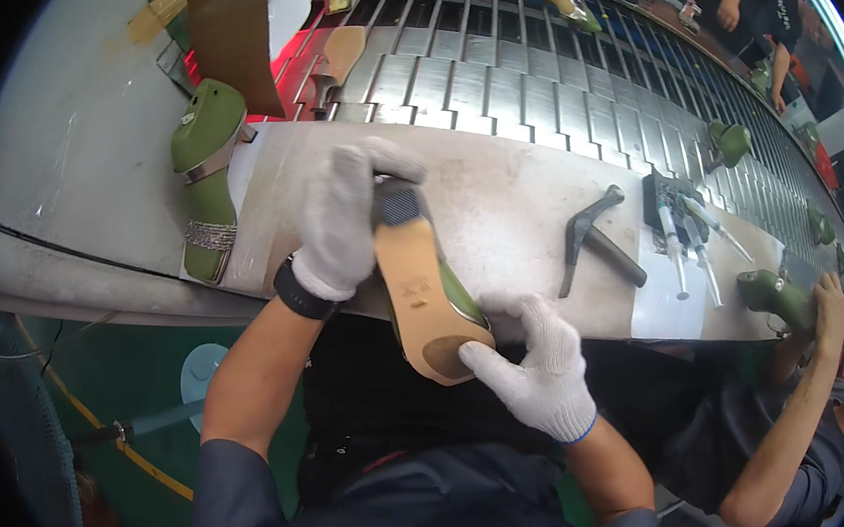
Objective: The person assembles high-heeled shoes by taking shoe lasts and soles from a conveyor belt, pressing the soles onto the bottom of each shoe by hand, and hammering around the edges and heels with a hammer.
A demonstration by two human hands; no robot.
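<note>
Sole up, a shoe on a green last (419, 293) is held in front of me, its tan outsole showing. A dark ribbed piece lies across its far end, and a brownish oval patch marks the near end. My left hand (340, 221), in a white glove, curls round the far end; it is a little blurred and some fingers are hidden. My gloved right hand (538, 369) grips the near end, thumb on the oval patch and fingers along the shoe's side. To the left, another green last with a jewelled strap sandal (210, 185) lies on the worktop (279, 181).
A black-headed hammer (595, 239) lies right of the shoe. Beyond it stand a dark box (663, 199) and several white-handled slim tools (690, 242). A slatted metal conveyor (497, 89) runs behind the worktop. At right, a co-worker's hand (830, 304) holds a green last (775, 296).
</note>
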